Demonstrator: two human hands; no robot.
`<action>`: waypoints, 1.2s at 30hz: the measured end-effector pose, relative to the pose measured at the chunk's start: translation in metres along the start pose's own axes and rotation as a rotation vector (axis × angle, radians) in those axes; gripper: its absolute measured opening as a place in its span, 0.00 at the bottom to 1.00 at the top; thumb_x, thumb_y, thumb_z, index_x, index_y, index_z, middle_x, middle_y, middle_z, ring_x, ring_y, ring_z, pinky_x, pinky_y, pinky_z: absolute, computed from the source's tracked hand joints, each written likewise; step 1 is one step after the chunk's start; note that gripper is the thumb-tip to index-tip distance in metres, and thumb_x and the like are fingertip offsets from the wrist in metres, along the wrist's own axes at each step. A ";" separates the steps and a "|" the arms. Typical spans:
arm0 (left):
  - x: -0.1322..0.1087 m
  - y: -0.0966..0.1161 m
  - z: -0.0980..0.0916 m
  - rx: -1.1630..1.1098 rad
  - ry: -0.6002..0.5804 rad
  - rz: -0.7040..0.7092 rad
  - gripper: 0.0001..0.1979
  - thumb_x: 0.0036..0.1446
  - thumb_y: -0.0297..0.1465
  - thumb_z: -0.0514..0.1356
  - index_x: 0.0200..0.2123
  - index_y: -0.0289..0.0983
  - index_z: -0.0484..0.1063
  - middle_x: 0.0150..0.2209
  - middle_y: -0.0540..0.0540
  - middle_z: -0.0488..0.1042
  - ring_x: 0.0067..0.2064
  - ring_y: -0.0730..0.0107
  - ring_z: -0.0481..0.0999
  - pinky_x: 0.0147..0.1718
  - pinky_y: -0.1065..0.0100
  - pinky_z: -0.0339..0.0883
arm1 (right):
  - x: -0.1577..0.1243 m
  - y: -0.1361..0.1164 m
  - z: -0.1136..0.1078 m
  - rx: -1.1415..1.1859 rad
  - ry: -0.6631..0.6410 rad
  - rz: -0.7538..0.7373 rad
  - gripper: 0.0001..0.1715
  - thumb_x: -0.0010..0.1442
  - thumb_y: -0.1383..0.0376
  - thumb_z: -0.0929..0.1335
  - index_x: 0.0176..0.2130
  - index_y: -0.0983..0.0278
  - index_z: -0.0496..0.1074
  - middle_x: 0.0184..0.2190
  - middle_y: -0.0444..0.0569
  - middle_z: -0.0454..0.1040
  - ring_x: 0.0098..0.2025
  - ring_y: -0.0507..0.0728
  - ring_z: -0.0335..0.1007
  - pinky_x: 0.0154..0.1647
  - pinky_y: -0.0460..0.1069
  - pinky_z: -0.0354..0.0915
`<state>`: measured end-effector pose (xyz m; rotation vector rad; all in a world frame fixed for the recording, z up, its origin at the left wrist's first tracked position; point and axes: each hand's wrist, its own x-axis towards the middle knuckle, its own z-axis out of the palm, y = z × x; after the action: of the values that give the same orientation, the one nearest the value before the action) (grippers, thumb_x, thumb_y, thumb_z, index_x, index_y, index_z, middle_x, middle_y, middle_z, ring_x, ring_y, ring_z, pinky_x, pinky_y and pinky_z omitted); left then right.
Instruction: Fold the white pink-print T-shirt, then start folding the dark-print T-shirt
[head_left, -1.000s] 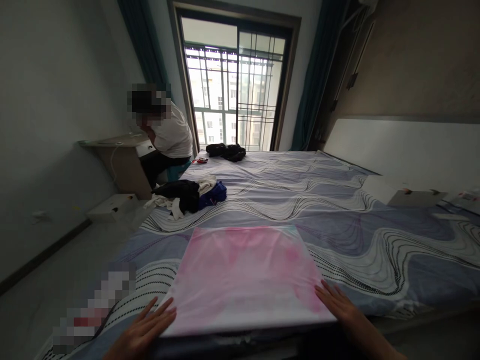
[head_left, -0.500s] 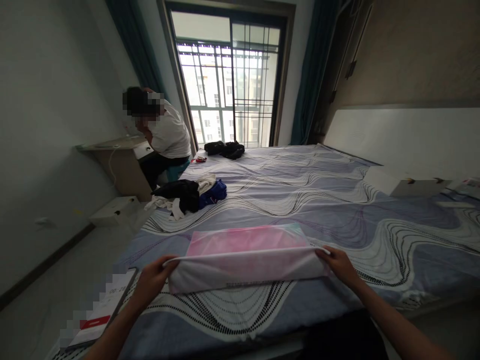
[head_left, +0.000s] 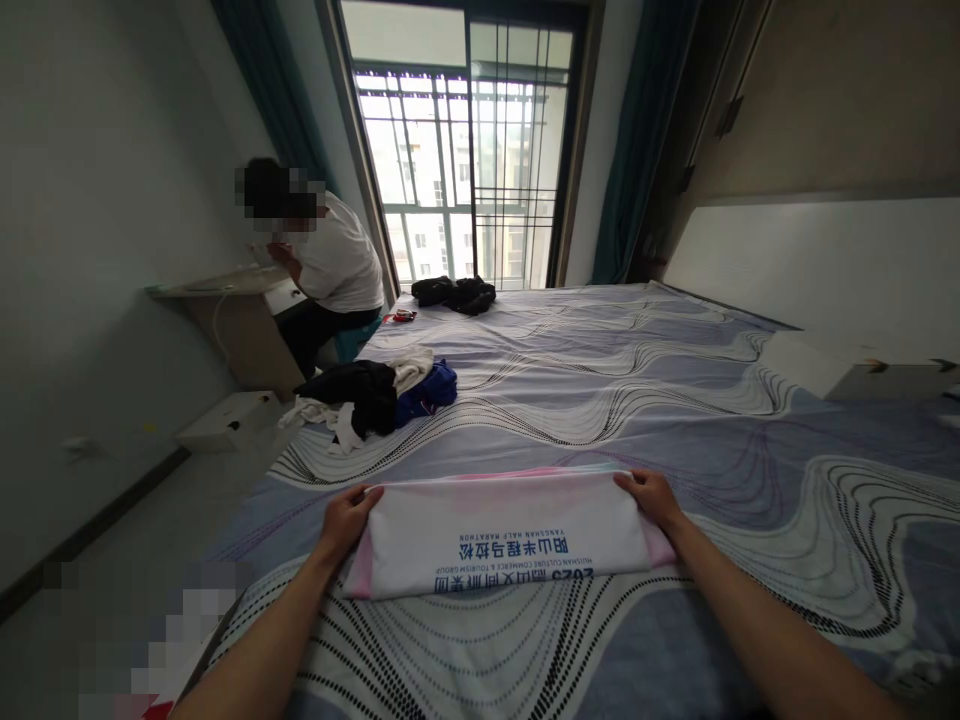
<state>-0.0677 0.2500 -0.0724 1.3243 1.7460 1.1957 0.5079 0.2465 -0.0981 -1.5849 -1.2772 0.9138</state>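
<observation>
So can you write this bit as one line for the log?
left hand: grips left end of folded shirt | right hand: grips right end | shirt: flat on bed, blue print up | clothes pile: far left

Daylight is admitted through a tall barred window point(head_left: 465, 150) flanked by dark teal curtains point(head_left: 637, 140). Most of the room is filled by a bed point(head_left: 675, 400) with wave-patterned bedding. A small desk point(head_left: 225, 310) is set against the pale left wall point(head_left: 97, 250).

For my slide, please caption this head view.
Both hands, left hand and right hand, hold a folded shirt on the bed.
</observation>
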 end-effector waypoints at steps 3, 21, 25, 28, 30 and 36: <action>0.010 0.001 0.004 0.049 0.007 0.007 0.26 0.44 0.50 0.65 0.36 0.34 0.80 0.32 0.47 0.81 0.34 0.62 0.77 0.32 0.69 0.68 | 0.011 0.000 0.001 -0.021 0.000 -0.001 0.31 0.44 0.43 0.72 0.31 0.68 0.79 0.26 0.50 0.79 0.27 0.57 0.70 0.29 0.50 0.64; -0.027 0.068 0.102 0.625 0.002 0.572 0.26 0.65 0.35 0.47 0.62 0.33 0.66 0.62 0.37 0.69 0.66 0.53 0.63 0.64 0.53 0.55 | -0.030 -0.087 0.116 -0.801 0.094 -0.337 0.36 0.67 0.59 0.57 0.68 0.72 0.56 0.70 0.61 0.54 0.71 0.68 0.44 0.70 0.61 0.43; -0.066 0.069 0.171 0.790 -0.358 0.660 0.28 0.66 0.31 0.45 0.68 0.32 0.58 0.70 0.39 0.58 0.72 0.51 0.51 0.67 0.50 0.48 | -0.073 -0.097 0.211 -0.912 -0.269 -0.398 0.37 0.70 0.57 0.52 0.73 0.66 0.43 0.74 0.53 0.43 0.74 0.67 0.30 0.70 0.67 0.30; -0.059 0.055 0.168 0.896 -0.358 0.546 0.29 0.68 0.36 0.44 0.69 0.34 0.55 0.71 0.39 0.53 0.72 0.47 0.48 0.67 0.45 0.44 | -0.069 -0.086 0.218 -0.927 -0.273 -0.362 0.38 0.70 0.54 0.51 0.73 0.65 0.43 0.74 0.52 0.41 0.74 0.65 0.30 0.70 0.67 0.27; -0.042 0.046 0.144 0.928 -0.347 0.485 0.30 0.69 0.40 0.43 0.70 0.39 0.54 0.72 0.41 0.50 0.72 0.48 0.47 0.67 0.44 0.43 | -0.054 -0.078 0.197 -0.942 -0.241 -0.324 0.39 0.70 0.51 0.52 0.72 0.65 0.45 0.74 0.52 0.41 0.74 0.65 0.31 0.70 0.67 0.26; -0.003 0.017 0.065 0.999 -0.266 0.345 0.30 0.69 0.41 0.40 0.70 0.41 0.54 0.72 0.43 0.50 0.72 0.50 0.47 0.67 0.44 0.43 | -0.016 -0.044 0.106 -1.025 -0.071 -0.124 0.38 0.71 0.50 0.52 0.72 0.64 0.48 0.74 0.52 0.44 0.74 0.65 0.35 0.70 0.67 0.29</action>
<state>-0.0037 0.2672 -0.0822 2.2867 2.0220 0.1891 0.3926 0.2534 -0.0928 -2.1826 -2.0401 0.1905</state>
